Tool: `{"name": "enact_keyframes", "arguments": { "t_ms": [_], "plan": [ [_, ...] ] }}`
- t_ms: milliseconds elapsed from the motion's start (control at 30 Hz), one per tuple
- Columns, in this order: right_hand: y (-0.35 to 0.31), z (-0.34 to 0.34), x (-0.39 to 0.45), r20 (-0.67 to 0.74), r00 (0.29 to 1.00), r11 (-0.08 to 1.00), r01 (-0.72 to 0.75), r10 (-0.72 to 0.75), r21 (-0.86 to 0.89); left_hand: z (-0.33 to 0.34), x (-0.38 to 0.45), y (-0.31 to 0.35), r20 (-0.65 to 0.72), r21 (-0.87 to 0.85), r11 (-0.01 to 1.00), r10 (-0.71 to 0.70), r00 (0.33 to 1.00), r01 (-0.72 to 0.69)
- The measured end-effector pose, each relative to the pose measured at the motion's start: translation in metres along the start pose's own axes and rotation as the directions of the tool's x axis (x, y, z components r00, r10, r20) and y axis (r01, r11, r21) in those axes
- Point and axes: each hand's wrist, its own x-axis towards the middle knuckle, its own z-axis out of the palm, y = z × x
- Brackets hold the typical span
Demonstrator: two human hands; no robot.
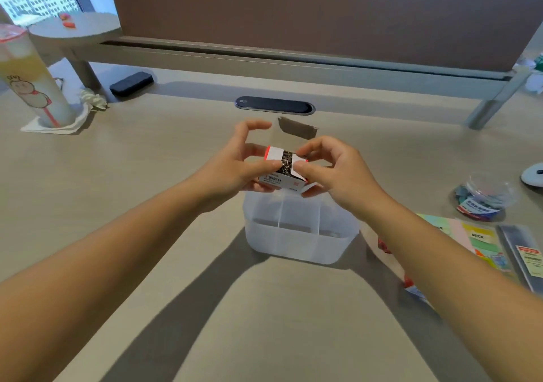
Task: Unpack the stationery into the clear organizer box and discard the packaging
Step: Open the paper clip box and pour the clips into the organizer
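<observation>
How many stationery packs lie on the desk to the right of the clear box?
3: clip tub farthest, sticky-note pack beside the right forearm, grey sleeve at the edge. Something red by the forearm is partly hidden.

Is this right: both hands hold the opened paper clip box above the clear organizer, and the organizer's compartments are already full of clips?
Not quite. The head view shows both hands, left hand and right hand, holding the opened paper clip box above the clear organizer, but its compartments look empty.
</observation>
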Motion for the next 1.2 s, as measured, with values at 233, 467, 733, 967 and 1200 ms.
{"name": "enact_keyframes", "arguments": {
  "t_ms": [233,467,733,967,1200],
  "plan": [
    [0.009,0.023,-0.015,-0.041,0.99,0.986,0.129,-0.134,-0.102,0.0,-0.022,-0.023,-0.037,0.19,0.957,0.231,0.972,-0.22],
    [0.002,0.045,-0.029,-0.17,0.97,0.977,0.148,-0.173,-0.151,-0.002,-0.035,-0.026,-0.087,0.332,0.889,0.361,0.929,-0.315],
    [0.014,0.04,-0.016,-0.115,0.983,0.988,0.133,-0.142,-0.082,-0.01,-0.015,-0.038,-0.075,0.338,0.899,0.321,0.944,-0.279],
    [0.018,0.031,-0.004,-0.023,0.979,0.977,0.2,-0.202,-0.07,-0.021,-0.002,-0.037,-0.018,0.299,0.887,0.373,0.928,-0.351],
    [0.027,0.031,0.002,0.0,0.968,0.959,0.247,-0.249,-0.141,-0.027,-0.001,-0.041,0.05,0.304,0.878,0.374,0.926,-0.371]
  ]
}}
